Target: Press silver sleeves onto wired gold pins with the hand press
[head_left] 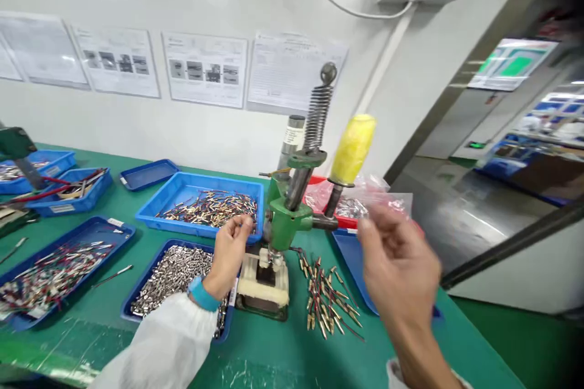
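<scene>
Hands: two, held well apart above a green counter (255, 358), with a green bench-mounted hand press (283, 214) standing between them. Left hand (232, 254): white sleeve (164, 340), blue wristband (204, 293), fingertips pinched together just beside the press; whether they hold something small cannot be told. Right hand (398, 270): raised and slightly blurred, fingers (371, 232) drawn together, contents likewise impossible to tell. Press: upright, just right of the left hand, fitted with a coil spring (318, 118), a yellow-wrapped lever handle (352, 149) tilted toward the right hand, and a cream block base (263, 279). Directly below the left hand: blue tray of silver metal parts (173, 273), heaped full. Just beyond the left hand: blue tray of wired brass pins (207, 209), the pins lying in a loose band. Below and left of the right hand: loose pile of brass pins with red wires (326, 299), lying directly on the counter beside the press base. Directly beneath the right hand: blue tray (351, 264), partly hidden by that hand. Beyond the right hand: clear plastic bag (340, 196) resting on a red tray (317, 183). Well left of the left hand: large blue tray of wired pins (55, 279), its contents red, white and metallic. On the wall, far beyond both hands: printed instruction sheets (205, 70).
</scene>
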A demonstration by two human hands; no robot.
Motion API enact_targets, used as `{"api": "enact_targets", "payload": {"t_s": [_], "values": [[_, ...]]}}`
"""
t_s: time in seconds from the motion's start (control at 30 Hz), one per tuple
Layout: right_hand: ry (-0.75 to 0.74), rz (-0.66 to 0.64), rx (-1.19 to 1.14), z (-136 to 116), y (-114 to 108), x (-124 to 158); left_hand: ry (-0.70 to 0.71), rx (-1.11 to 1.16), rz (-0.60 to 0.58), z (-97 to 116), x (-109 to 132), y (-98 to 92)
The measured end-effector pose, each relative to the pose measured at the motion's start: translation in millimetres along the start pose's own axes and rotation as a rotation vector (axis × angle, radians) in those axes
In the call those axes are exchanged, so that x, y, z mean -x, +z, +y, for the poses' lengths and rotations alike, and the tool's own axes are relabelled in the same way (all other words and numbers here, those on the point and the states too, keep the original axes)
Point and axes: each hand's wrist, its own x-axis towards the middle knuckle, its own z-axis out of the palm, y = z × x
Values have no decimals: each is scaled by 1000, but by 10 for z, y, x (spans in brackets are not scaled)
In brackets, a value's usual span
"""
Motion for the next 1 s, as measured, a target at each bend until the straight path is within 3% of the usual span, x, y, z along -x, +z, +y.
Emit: {"api": "enact_targets", "payload": {"t_s": [0.07,0.17,0.33,0.5,0.73,1.0], "values": [[23,-405,197,416,22,233,-29,44,61,136,-201,-88],[35,-588,303,795,158,527,-113,93,83,261,-335,-249],[143,-579,444,878,454,682,-280,96,27,149,-122,-454],[248,-558,369,885,542,672,-470,86,-26,-48,135,-545],[492,-463,-71,805,349,746,-469,204,-31,-38,316,-470],[794,-364,-574,290,183,928,-528,336,-130,-75,535,-297]]}}
